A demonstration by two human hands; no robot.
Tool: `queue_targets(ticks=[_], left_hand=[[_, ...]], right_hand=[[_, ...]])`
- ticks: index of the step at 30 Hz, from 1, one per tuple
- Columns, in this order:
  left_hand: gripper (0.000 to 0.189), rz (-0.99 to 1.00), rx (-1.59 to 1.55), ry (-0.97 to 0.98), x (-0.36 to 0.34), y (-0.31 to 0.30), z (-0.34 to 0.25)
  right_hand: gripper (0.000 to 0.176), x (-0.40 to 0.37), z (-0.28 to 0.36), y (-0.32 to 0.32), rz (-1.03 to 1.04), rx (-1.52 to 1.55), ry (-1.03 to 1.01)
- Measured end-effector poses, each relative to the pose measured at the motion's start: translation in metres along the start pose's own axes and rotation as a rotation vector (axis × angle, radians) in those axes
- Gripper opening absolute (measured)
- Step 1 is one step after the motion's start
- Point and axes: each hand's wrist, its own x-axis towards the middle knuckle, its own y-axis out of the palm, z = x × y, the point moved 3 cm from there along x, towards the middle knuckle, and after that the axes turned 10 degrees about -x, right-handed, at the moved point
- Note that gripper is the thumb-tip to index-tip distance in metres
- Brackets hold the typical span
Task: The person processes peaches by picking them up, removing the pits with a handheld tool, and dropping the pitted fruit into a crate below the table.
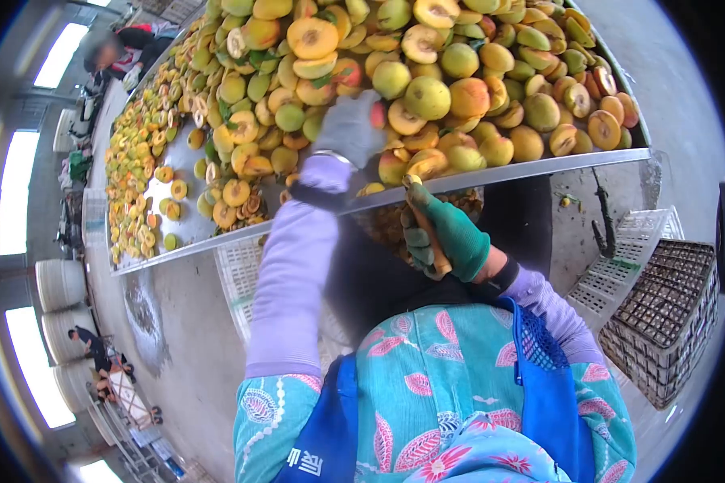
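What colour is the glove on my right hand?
The right hand wears a green glove, shown in the head view.

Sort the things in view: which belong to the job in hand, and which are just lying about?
In the job:
- gloved left hand, among the fruit
- gloved right hand, gripping a wooden-handled tool
- whole and cut fruit
- metal-rimmed table

Apparently lying about:
- grimy crate
- round tubs along the wall

Left hand (352, 129) blurring, fingertips disappearing among fruit (427, 98); right hand (453, 233) covering part of wooden handle (441, 258); picture's top edge cutting off table (491, 175).
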Motion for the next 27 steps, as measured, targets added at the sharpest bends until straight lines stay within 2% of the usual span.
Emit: queue_targets(ticks=[1, 2, 4, 6, 9, 10, 11, 12, 13, 14, 16, 17, 19, 20, 21, 23, 24, 26, 27], left_hand=[[0.056, 0.094, -0.01, -0.017, 0.009, -0.001, 0.004], [0.058, 0.168, -0.319, -0.134, 0.002, -0.011, 0.008], [0.06, 0.147, -1.048, -0.326, -0.03, -0.023, 0.013], [0.048, 0.064, -1.644, -0.337, -0.061, -0.024, 0.007], [0.049, -0.106, -1.109, -0.071, -0.091, -0.017, -0.004], [0.049, -0.148, -0.996, -0.043, -0.096, -0.019, -0.009], [0.05, -0.193, -0.881, -0.021, -0.1, -0.021, -0.014], [0.052, -0.242, -0.946, 0.025, -0.1, -0.016, -0.009], [0.053, -0.289, -1.011, 0.07, -0.099, -0.009, -0.007], [0.055, -0.316, -1.143, -0.005, -0.1, -0.003, -0.004], [0.06, -0.404, -1.414, -0.147, -0.102, 0.007, -0.005], [0.059, -0.377, -1.26, -0.147, -0.104, 0.002, 0.0], [0.055, -0.246, -1.542, -0.338, -0.112, -0.003, -0.009], [0.055, -0.29, -1.203, -0.263, -0.114, -0.005, -0.003], [0.055, -0.323, -0.86, -0.192, -0.117, -0.004, 0.005], [0.056, -0.365, -0.467, 0.037, -0.118, -0.005, 0.003], [0.057, -0.416, -0.271, 0.138, -0.12, -0.005, 0.002], [0.058, -0.509, -0.085, 0.273, -0.117, -0.001, 0.005], [0.057, -0.497, -0.317, 0.189, -0.122, 0.0, 0.009]], right_hand=[[0.042, -0.012, 0.014, 0.012, -0.096, -0.048, -0.041], [0.04, -0.016, 0.021, 0.015, -0.183, -0.165, -0.153], [0.037, -0.012, 0.034, 0.018, -0.335, -0.396, -0.368], [0.037, 0.01, 0.036, 0.017, -0.426, -0.755, -0.537], [0.037, 0.031, 0.036, 0.02, -0.465, -1.243, -0.741], [0.037, 0.031, 0.037, 0.026, -0.469, -1.395, -0.806], [0.038, 0.03, 0.039, 0.028, -0.441, -1.285, -0.739], [0.039, 0.028, 0.041, 0.032, -0.421, -1.173, -0.675], [0.039, 0.023, 0.045, 0.038, -0.377, -0.936, -0.405], [0.039, 0.02, 0.042, 0.041, -0.329, -0.691, -0.145], [0.037, 0.026, 0.033, 0.028, -0.524, -1.225, -0.428], [0.037, 0.026, 0.031, 0.027, -0.613, -1.496, -0.572], [0.036, 0.033, 0.041, 0.004, -0.551, -0.985, -0.25], [0.036, 0.034, 0.045, -0.003, -0.509, -0.732, -0.098], [0.037, 0.032, 0.039, 0.006, -0.455, -0.845, -0.18], [0.04, 0.024, 0.031, 0.03, -0.364, -1.06, -0.364], [0.039, 0.017, 0.03, 0.045, -0.317, -0.946, -0.324], [0.035, 0.009, 0.038, 0.048, -0.293, -0.882, -0.256], [0.035, 0.011, 0.043, 0.037, -0.294, -0.74, -0.132]])
